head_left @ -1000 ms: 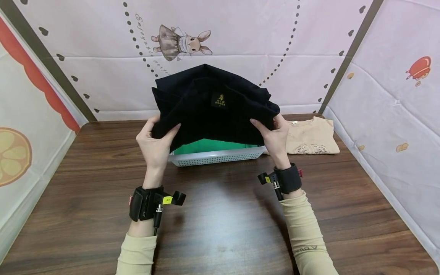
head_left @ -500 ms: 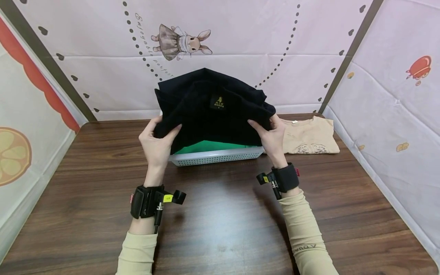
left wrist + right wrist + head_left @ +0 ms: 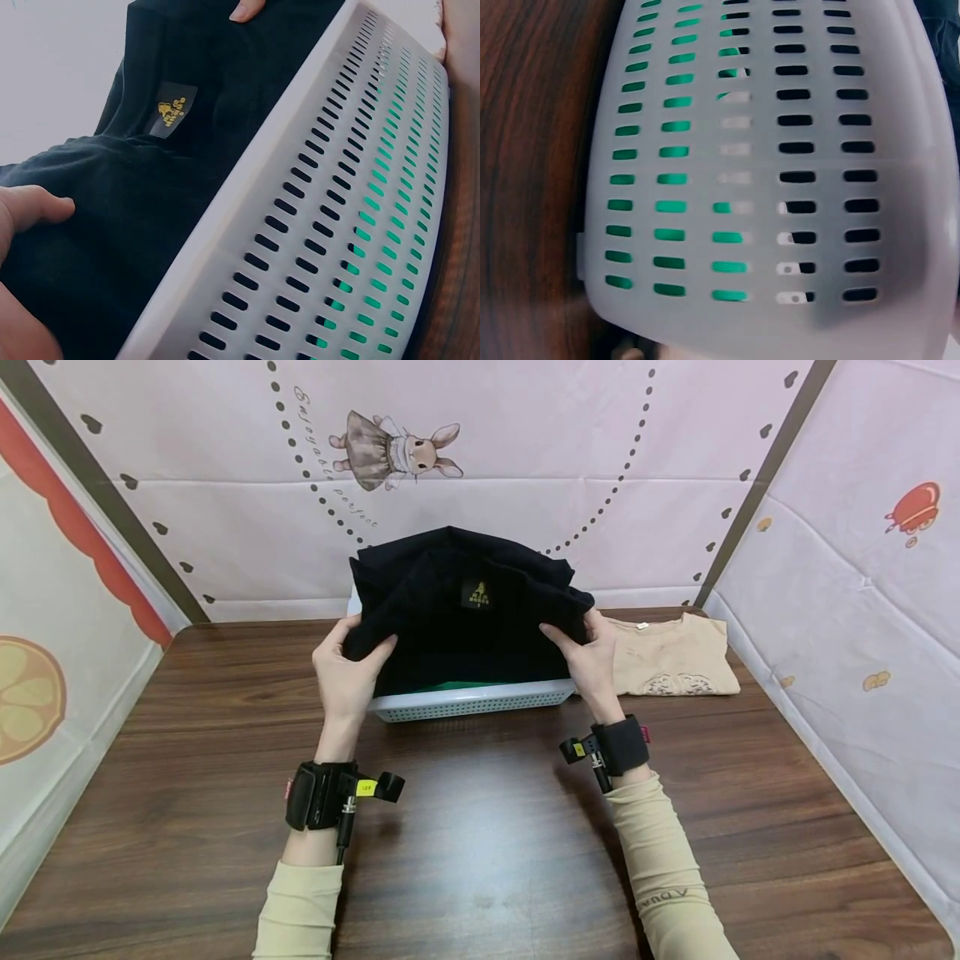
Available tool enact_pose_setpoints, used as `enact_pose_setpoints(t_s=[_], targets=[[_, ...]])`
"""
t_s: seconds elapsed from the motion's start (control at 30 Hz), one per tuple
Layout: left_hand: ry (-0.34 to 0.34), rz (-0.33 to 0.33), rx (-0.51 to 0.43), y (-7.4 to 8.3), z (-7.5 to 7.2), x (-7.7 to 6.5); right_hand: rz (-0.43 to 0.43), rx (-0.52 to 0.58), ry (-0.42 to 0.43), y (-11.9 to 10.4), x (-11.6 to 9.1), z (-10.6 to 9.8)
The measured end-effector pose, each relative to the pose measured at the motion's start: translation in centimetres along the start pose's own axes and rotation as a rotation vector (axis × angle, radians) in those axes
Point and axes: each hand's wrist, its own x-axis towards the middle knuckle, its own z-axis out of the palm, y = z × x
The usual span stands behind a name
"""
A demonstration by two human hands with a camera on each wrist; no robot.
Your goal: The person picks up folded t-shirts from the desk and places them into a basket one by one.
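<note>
A folded black garment with a gold-printed neck label hangs between both hands, over a pale perforated basket. My left hand pinches its left edge, thumb on the near side. The right edge is held the same way by my right hand. Just above the basket's front rim, a strip of green cloth shows beneath the black one. In the left wrist view the black garment lies behind the rim. The right wrist view is mostly basket wall, with green cloth showing through its slots.
To the right of the basket a folded beige shirt lies on the brown wooden table. Printed white curtains stand behind and at both sides of the table.
Both hands have lowered the black garment toward the basket and drawn slightly closer together. It now covers more of the green cloth.
</note>
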Motion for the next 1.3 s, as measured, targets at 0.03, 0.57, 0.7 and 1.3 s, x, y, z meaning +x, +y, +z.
enact_pose_setpoints(t_s=[0.03,0.57,0.7,1.3], targets=[[-0.008,-0.007,0.011,-0.2,0.0,0.1,0.002,-0.011,-0.004,0.1,0.0,0.0],[-0.101,-0.104,0.091,-1.4,0.1,0.3,0.139,-0.1,-0.063,1.5,0.2,-0.2],[-0.12,-0.132,0.122,-1.6,0.1,0.4,0.219,-0.136,-0.069,3.3,0.4,-0.4],[-0.168,-0.259,0.351,-1.7,0.7,1.9,0.376,-0.338,-0.253,4.4,1.6,-0.1]])
